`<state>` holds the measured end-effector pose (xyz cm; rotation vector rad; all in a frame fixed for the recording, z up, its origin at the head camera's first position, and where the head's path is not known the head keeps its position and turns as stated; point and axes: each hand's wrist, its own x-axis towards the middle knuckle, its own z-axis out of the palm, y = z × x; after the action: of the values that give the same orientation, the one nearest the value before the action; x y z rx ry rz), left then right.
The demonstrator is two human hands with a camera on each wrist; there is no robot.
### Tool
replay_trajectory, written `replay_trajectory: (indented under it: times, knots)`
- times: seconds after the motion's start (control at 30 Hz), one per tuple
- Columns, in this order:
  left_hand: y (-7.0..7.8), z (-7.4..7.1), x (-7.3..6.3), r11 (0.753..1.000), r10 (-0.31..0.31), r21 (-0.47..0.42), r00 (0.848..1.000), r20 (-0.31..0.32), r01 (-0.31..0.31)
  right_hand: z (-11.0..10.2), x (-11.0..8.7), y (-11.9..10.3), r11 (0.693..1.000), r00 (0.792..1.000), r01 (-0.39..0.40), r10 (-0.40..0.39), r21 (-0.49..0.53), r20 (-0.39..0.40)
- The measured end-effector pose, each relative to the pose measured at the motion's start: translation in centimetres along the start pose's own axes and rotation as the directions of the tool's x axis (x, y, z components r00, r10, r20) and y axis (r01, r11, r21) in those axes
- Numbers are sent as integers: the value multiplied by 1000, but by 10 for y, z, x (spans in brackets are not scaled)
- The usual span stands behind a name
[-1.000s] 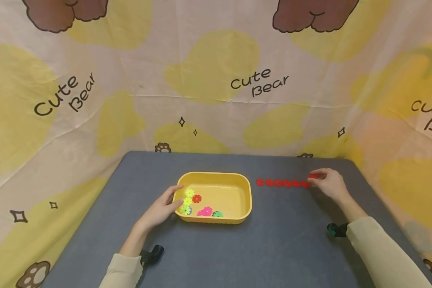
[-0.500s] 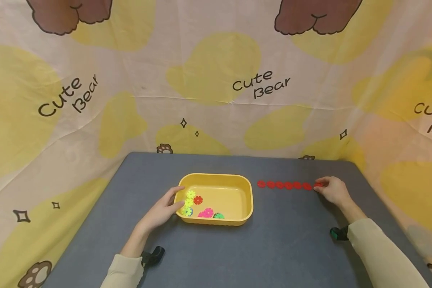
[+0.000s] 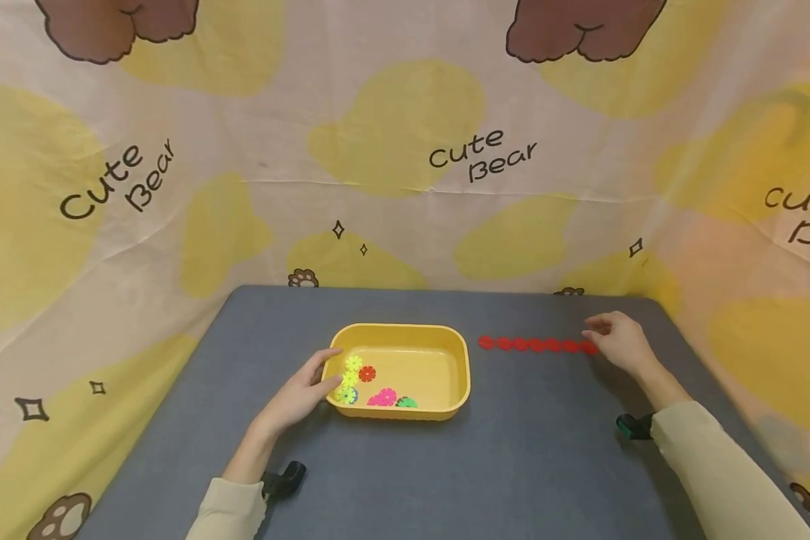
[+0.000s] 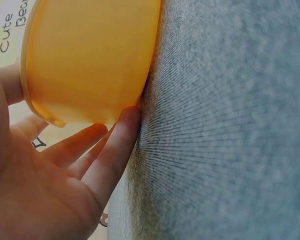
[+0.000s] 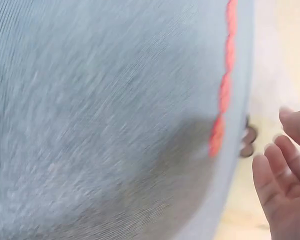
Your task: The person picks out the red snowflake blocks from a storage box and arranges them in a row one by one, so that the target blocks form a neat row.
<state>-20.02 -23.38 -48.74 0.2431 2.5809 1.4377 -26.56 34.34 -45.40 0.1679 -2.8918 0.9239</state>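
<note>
My left hand (image 3: 304, 386) holds the left end of a yellow plastic tray (image 3: 425, 371), its thumb over the rim. In the left wrist view, fingertips press the tray's outer wall (image 4: 90, 60) low down by the table. Inside lie yellow snowflake discs (image 3: 351, 375), a red one (image 3: 367, 373), pink ones (image 3: 383, 397) and a green one (image 3: 406, 403). Right of the tray, several red snowflake discs (image 3: 537, 345) lie flat in a straight row. Just over the row's right end is my right hand (image 3: 619, 343), its bent, parted fingers (image 5: 264, 175) holding nothing.
A grey cloth-covered table (image 3: 432, 480) carries everything. Its far edge meets a printed fabric backdrop (image 3: 391, 225), which also rises along both sides. Black wrist cameras (image 3: 285, 480) hang under both sleeves.
My right hand set a red disc down at the row's right end, let go and lifted slightly away. The left hand has stayed on the tray.
</note>
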Motion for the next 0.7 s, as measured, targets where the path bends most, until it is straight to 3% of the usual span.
replay_trajectory:
  times: [0.43,0.7]
  knots:
    - [1,-2,-1,1000,-1,8,1000,0,1,6,-2,-69,988,991,132,-130,86,-26]
    - [2,-2,-1,1000,3,-6,1000,5,-3,22,0,-113,973,989,139,-145,186,16]
